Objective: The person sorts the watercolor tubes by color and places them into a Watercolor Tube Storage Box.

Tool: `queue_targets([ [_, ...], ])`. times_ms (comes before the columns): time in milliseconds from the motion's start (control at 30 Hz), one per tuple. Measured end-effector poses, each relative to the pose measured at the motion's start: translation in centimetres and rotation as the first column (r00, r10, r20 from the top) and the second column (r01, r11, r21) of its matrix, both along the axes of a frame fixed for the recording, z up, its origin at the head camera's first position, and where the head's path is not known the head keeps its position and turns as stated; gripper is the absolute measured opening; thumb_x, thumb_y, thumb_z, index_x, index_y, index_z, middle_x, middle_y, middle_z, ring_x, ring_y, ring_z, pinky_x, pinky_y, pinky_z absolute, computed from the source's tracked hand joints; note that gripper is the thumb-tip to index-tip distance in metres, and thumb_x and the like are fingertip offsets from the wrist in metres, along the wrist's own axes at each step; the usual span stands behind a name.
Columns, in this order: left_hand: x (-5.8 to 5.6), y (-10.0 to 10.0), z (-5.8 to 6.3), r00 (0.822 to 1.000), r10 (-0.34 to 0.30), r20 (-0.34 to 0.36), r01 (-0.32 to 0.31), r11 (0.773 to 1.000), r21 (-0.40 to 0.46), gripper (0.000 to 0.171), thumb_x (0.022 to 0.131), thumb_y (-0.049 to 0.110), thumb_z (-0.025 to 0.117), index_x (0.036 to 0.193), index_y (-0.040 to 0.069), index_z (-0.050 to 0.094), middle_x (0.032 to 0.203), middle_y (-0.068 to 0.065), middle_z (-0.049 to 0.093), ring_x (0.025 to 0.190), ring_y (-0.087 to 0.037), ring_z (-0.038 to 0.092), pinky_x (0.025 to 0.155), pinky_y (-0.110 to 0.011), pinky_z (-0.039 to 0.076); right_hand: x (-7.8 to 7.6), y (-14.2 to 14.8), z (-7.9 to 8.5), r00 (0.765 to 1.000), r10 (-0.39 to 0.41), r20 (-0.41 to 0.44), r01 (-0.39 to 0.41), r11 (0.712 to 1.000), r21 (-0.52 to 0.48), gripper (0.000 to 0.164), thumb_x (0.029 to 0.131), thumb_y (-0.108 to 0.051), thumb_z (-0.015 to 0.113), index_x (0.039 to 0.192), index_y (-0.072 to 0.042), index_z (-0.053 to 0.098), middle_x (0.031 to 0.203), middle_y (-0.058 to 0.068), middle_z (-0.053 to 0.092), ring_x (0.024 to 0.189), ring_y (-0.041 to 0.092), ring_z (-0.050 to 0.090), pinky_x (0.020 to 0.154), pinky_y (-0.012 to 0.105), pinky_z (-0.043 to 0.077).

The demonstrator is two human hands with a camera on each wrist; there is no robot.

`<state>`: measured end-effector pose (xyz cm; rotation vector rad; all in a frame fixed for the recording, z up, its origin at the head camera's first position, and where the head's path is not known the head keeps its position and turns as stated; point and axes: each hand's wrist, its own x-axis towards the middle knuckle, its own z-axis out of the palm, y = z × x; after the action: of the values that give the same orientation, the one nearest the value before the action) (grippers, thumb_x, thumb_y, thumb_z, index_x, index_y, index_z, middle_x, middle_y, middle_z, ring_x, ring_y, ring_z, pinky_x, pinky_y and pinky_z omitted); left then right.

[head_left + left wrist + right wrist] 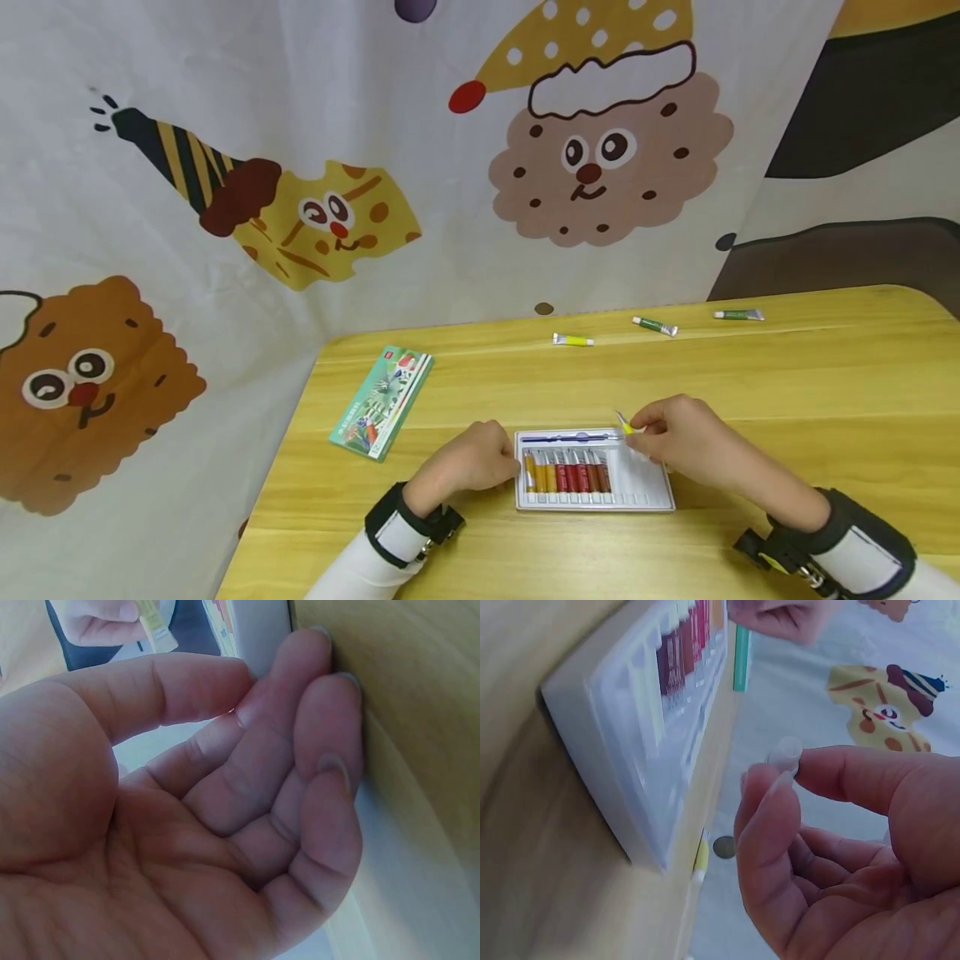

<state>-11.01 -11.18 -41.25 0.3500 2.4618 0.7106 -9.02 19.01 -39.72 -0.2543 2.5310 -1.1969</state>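
Observation:
A white plastic tray [642, 482] of paint tubes lies on the table before me. Yellow, red and brown tubes [573, 477] fill its left part, and a blue paintbrush [566, 438] lies along its far edge. At the tray's left edge is my left hand [480, 457], its fingers curled and the thumb meeting the index finger at the rim. My right hand [678, 437] pinches a yellow paint tube [154, 625] between thumb and fingers, just above the tray's far right corner. In the right wrist view, its white cap [785, 754] shows at the fingertips.
A green paint box [382, 404] lies to the left on the wooden table [480, 550]. Toward the back edge are a yellow tube [573, 340] and two green tubes, one nearer [655, 326] and one farther right [738, 315]. A cartoon-printed cloth [450, 275] hangs behind.

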Motion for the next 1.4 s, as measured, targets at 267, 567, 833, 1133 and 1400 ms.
queue_targets([
  [267, 0.0, 0.0, 0.0, 1.000, 0.003, 0.001, -0.003, 1.000, 0.002, 0.034, 0.096, 0.014, 0.069, 0.062, 0.009, 0.069, 0.053, 0.001, 0.055, 0.045, -0.011, 0.041, 0.044, -0.026, 0.028, 1.3, -1.2, -1.3, 0.999, 0.035, -0.009, -0.035, 0.999, 0.007, 0.025, 0.093, -0.012, 0.077, 0.108, 0.007, 0.075, 0.090, 0.006, 0.072, 0.072, 0.015, 0.063, 0.059, 0.029, 0.052],
  [567, 0.0, 0.0, 0.1, 1.000, -0.003, -0.004, 0.003, 1.000, 0.002, 0.035, 0.096, 0.014, 0.069, 0.062, 0.008, 0.069, 0.052, 0.001, 0.055, 0.045, -0.011, 0.041, 0.044, -0.026, 0.029, 1.9, -2.3, -2.2, 0.998, 0.055, -0.038, -0.053, 0.997, 0.064, 0.026, 0.090, -0.014, 0.079, 0.106, 0.006, 0.077, 0.101, 0.014, 0.075, 0.080, 0.016, 0.064, 0.068, 0.034, 0.057],
  [833, 0.0, 0.0, 0.1, 1.000, 0.002, 0.007, -0.002, 1.000, 0.017, 0.034, 0.096, 0.013, 0.069, 0.062, 0.007, 0.069, 0.051, 0.003, 0.051, 0.044, -0.010, 0.038, 0.043, -0.025, 0.027, 2.4, -3.0, -2.5, 0.999, 0.038, -0.037, -0.035, 0.997, 0.072, 0.009, 0.091, -0.010, 0.076, 0.088, -0.001, 0.077, 0.070, 0.001, 0.063, 0.054, 0.009, 0.044, 0.052, 0.024, 0.040],
  [1133, 0.0, 0.0, 0.1, 1.000, 0.000, 0.004, 0.000, 1.000, 0.018, 0.034, 0.096, 0.013, 0.069, 0.062, 0.008, 0.069, 0.050, 0.003, 0.050, 0.043, -0.010, 0.038, 0.043, -0.025, 0.026, 2.1, -3.4, -2.9, 0.999, -0.007, -0.045, 0.011, 0.995, 0.097, 0.022, 0.086, -0.012, 0.084, 0.080, -0.009, 0.063, 0.067, -0.002, 0.056, 0.055, 0.013, 0.047, 0.051, 0.025, 0.039],
  [1400, 0.0, 0.0, 0.1, 1.000, 0.006, 0.006, -0.006, 1.000, 0.016, 0.034, 0.095, 0.013, 0.069, 0.062, 0.007, 0.069, 0.051, 0.002, 0.052, 0.044, -0.010, 0.039, 0.043, -0.025, 0.027, 2.2, -3.3, -3.0, 0.997, 0.028, -0.078, -0.020, 0.995, 0.096, 0.038, 0.088, -0.012, 0.082, 0.061, -0.015, 0.056, 0.052, -0.007, 0.047, 0.048, 0.009, 0.042, 0.049, 0.024, 0.035],
])
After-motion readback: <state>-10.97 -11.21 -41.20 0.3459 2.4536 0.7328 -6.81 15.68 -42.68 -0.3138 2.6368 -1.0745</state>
